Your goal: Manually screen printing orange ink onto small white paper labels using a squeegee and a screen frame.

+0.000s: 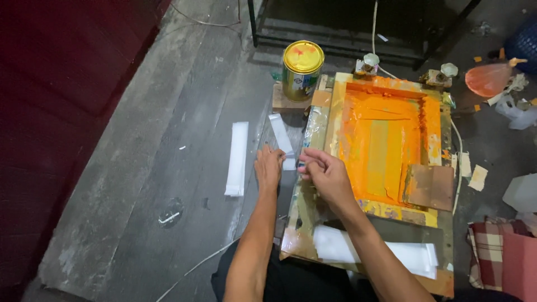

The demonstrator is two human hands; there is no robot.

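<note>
Beside orange-smeared screen frame (391, 145), hands (268, 168) (327, 176) perhaps pinching glossy strip (282, 141)

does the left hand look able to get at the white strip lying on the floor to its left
Probably yes. The left hand sits just right of the white strip, with only bare grey floor between them. But its fingers are pinching a smaller clear strip with the right hand, so it isn't free.

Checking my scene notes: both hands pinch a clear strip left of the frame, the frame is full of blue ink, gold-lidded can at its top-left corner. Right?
Not quite: the head view shows orange ink, not blue, in the frame. The left hand and right hand do pinch the clear strip, and the gold-lidded can stands at its top-left corner.
</note>
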